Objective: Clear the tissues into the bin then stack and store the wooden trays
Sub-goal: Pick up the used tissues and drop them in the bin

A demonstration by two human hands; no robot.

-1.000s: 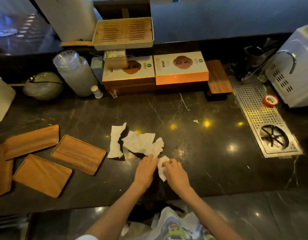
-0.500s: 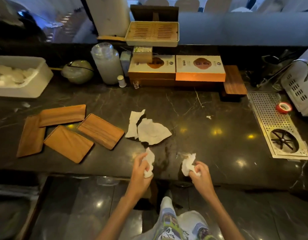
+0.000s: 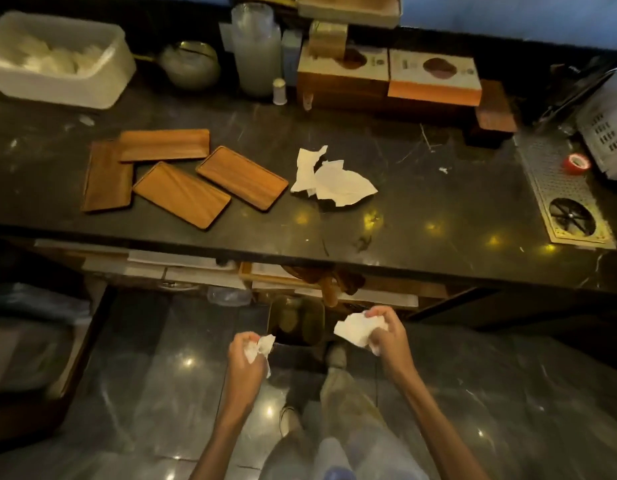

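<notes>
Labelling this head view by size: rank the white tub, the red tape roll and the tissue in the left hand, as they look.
1. White tub, by far the largest.
2. Tissue in the left hand.
3. Red tape roll.
The last two look close, and the tissue is nearer the camera, so that order is unsure.

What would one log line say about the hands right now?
left hand: holds crumpled tissue | right hand: holds tissue wad | bin: below counter
</notes>
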